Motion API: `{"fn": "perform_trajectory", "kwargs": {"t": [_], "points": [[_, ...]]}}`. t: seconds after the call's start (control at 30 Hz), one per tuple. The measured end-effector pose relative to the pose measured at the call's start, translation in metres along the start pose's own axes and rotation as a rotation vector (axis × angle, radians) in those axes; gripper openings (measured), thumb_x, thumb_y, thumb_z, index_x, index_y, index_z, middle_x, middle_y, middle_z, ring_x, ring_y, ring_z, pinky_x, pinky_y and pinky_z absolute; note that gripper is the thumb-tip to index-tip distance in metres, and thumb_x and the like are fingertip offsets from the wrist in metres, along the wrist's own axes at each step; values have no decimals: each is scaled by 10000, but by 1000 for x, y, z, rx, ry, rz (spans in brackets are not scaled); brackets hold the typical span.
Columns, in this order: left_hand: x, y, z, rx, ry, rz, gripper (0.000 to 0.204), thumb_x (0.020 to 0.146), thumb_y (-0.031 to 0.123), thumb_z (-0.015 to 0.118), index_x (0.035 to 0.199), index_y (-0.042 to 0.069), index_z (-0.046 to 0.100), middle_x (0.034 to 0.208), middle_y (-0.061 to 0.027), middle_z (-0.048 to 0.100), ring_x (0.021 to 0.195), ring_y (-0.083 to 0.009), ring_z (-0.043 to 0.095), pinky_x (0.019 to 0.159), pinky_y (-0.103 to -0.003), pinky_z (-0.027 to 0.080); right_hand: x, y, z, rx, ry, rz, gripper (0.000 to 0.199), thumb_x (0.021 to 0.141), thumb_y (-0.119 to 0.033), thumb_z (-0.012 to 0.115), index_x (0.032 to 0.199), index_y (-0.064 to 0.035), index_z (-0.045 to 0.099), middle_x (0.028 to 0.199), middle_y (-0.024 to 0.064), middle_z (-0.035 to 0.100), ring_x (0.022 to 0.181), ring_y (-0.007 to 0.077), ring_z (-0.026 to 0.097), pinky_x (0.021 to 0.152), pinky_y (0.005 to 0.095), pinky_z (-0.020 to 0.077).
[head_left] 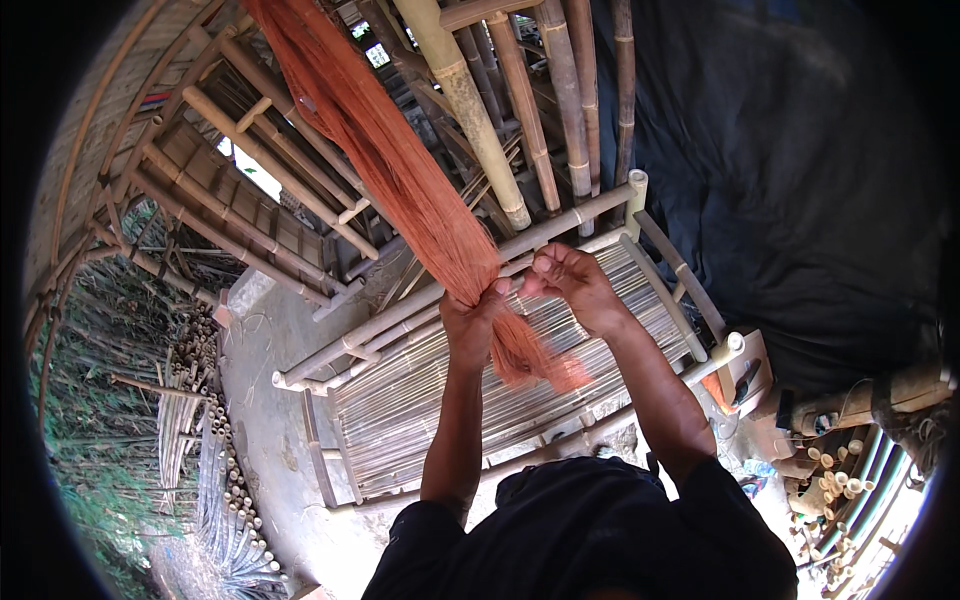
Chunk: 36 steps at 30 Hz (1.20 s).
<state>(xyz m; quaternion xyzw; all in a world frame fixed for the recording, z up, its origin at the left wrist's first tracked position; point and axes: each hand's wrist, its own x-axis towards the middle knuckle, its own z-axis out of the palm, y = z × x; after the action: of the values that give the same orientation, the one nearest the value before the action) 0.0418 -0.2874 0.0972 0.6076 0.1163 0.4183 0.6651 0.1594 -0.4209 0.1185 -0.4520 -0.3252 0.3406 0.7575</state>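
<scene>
A long bundle of rust-orange fibre strands comes down slantwise from the upper edge of the view. My left hand is closed round it near its lower end, and a loose tuft spreads out below the fist toward the right. Just right of the bundle, my right hand is raised with its fingers curled and pinched together. Whether a thin strand lies between those fingertips is too small to tell. The two hands are close to each other but apart.
Below my hands stands a bamboo bench with a slatted top. Upright bamboo poles rise behind it. At the right hangs a dark cloth sheet. Cut bamboo tubes are piled at lower right, and more bamboo lies at left.
</scene>
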Motion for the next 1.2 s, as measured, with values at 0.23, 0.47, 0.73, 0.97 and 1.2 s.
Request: {"fn": "perform_trajectory", "kwargs": {"t": [0.23, 0.47, 0.73, 0.97, 1.2], "points": [[14, -34, -39, 146, 140, -82, 119, 926, -12, 599, 1041, -4, 571, 894, -44, 624, 729, -138, 631, 633, -294, 531, -39, 13, -31, -837, 331, -268, 228, 969, -268, 640, 913, -64, 726, 699, -20, 568, 637, 65, 465, 602, 260, 413], [51, -44, -144, 575, 351, 120, 122, 900, 10, 567, 1020, -12, 575, 805, -57, 616, 592, -128, 555, 516, -290, 459, -131, 23, -113, -4, 457, -121, 488, 963, -254, 651, 547, -112, 438, 535, -63, 352, 502, 39, 293, 484, 266, 197], [73, -46, -172, 779, 413, 110, 274, 874, 46, 600, 1134, -34, 574, 916, -127, 664, 598, -199, 588, 552, -342, 488, -310, 162, -213, -1206, 534, 409, 574, 949, -460, 569, 601, -5, 603, 600, 195, 591, 554, 385, 551, 566, 476, 423], [15, -35, -93, 425, 304, -85, 573, 889, 409, 529, 1262, -24, 479, 1086, -172, 614, 888, -307, 571, 825, -442, 430, -514, 176, -255, -1423, 770, 1103, 478, 835, -527, 663, 748, -63, 733, 811, 201, 705, 819, 405, 683, 716, 508, 506], [-46, 80, 111, -843, -518, -375, 779, 945, 649, 455, 1345, -18, 421, 1108, -154, 564, 1010, -285, 569, 952, -430, 441, -707, 198, -248, -1561, 517, 1346, 566, 911, -515, 586, 1182, -18, 595, 961, 193, 665, 880, 380, 626, 804, 508, 478]]}}
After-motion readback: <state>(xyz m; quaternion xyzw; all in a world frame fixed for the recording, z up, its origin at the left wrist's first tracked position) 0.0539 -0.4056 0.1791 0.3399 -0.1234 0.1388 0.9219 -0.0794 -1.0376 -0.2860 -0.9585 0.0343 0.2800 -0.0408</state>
